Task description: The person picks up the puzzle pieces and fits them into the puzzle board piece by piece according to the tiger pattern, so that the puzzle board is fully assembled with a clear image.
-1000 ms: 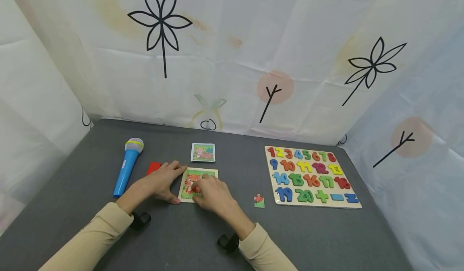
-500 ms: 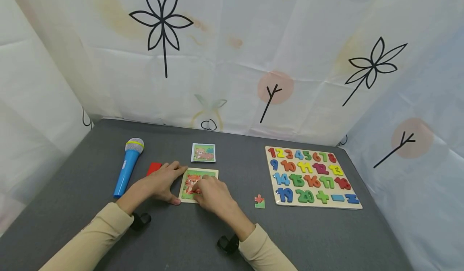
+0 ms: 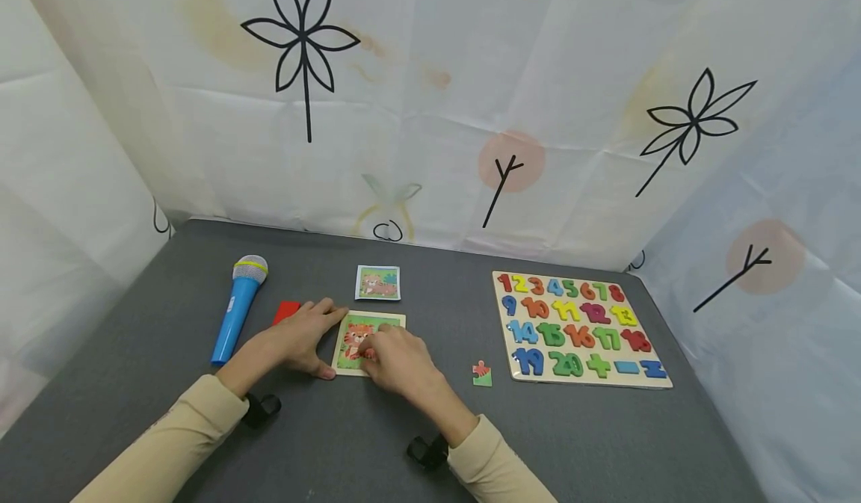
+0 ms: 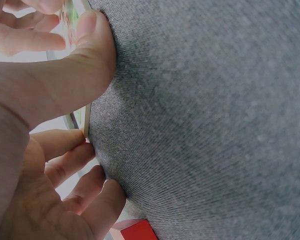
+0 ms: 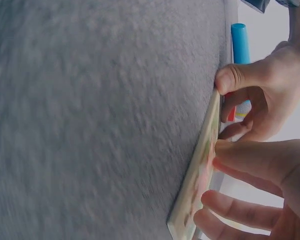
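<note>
A small square jigsaw puzzle point(image 3: 370, 314), showing an orange tiger on green within a pale frame, lies flat on the grey table. My left hand point(image 3: 306, 338) holds its left side, thumb at the near corner and fingertips at the far one. Over the puzzle's right half is my right hand point(image 3: 400, 361), thumb and index fingertips close together on the picture. The jigsaw piece at those fingertips is mostly hidden. In the right wrist view the other fingers point(image 5: 240, 210) reach over the puzzle's surface. A loose red-and-green jigsaw piece point(image 3: 481, 373) lies to the right.
Behind the puzzle lies a square picture card point(image 3: 377, 283). A blue toy microphone point(image 3: 238, 309) and a red block point(image 3: 285, 310), partly covered by the left hand, are at left. The wooden number board point(image 3: 581, 329) lies at right. White cloth point(image 3: 430, 114) hangs behind the table.
My right hand shifts very slightly over the picture, its wrist moving a little to the right. The left hand keeps its place on the puzzle.
</note>
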### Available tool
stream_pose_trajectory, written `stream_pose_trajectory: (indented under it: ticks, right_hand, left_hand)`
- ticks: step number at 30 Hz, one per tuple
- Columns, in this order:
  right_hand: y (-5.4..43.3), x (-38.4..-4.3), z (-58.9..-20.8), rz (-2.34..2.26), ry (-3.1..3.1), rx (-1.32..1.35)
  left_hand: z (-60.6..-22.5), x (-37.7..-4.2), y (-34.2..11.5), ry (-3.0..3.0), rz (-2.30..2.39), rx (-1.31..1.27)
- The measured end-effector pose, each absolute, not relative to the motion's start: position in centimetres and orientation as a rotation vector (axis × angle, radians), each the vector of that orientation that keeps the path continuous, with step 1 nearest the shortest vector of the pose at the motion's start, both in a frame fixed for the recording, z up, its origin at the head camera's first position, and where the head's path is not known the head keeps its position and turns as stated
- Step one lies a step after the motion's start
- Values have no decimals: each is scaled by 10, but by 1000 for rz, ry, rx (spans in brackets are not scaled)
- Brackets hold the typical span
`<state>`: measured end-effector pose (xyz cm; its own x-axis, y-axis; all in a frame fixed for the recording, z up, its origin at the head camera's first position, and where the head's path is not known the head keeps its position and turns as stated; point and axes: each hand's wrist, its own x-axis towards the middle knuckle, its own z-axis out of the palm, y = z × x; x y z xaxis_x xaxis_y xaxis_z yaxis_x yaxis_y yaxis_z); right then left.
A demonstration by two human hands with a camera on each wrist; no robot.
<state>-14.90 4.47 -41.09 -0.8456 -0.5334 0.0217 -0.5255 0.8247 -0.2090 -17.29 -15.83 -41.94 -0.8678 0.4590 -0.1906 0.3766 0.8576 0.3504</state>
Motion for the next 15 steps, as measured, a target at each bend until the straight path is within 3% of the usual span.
stream_pose_trajectory:
  ticks: [15]
  right_hand:
    - [92, -155, -391, -394, 2938, -807]
  left_hand:
    - [-415, -173, -158, 2753, 412, 640]
